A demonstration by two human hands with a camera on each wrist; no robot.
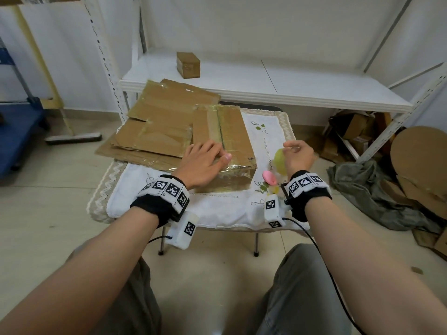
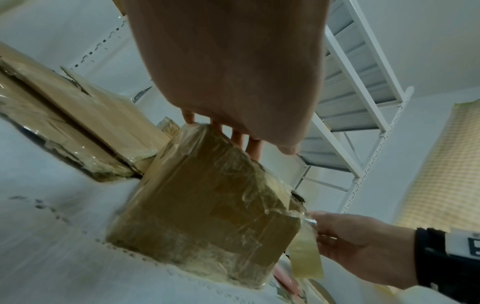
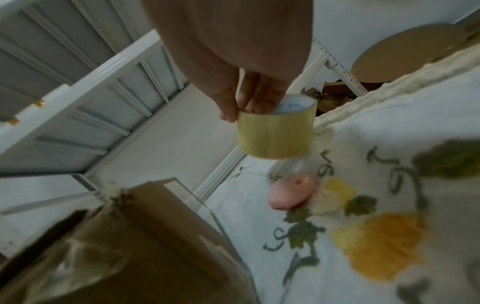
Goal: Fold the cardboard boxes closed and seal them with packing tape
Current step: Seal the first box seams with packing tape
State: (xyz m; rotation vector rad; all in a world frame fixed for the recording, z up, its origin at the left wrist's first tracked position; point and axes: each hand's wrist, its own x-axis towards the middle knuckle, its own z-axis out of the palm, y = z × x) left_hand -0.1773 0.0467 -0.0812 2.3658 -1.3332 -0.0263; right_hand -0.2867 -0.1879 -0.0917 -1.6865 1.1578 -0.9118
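Spanning the wall behind is a white metal shelf rack (image 1: 266,78), one small brown box (image 1: 188,64) on its board. Flattened brown cardboard sheets (image 1: 154,122) cover the cloth-draped counter (image 1: 217,211) at its far left corner. Beside them sits the taped brown cardboard box (image 1: 222,131), the left hand (image 1: 203,163) flat on it, fingers straight. Near the right edge the right hand (image 1: 298,157) grips a yellowish tape roll (image 3: 276,135) above a pink oval object (image 1: 269,178).
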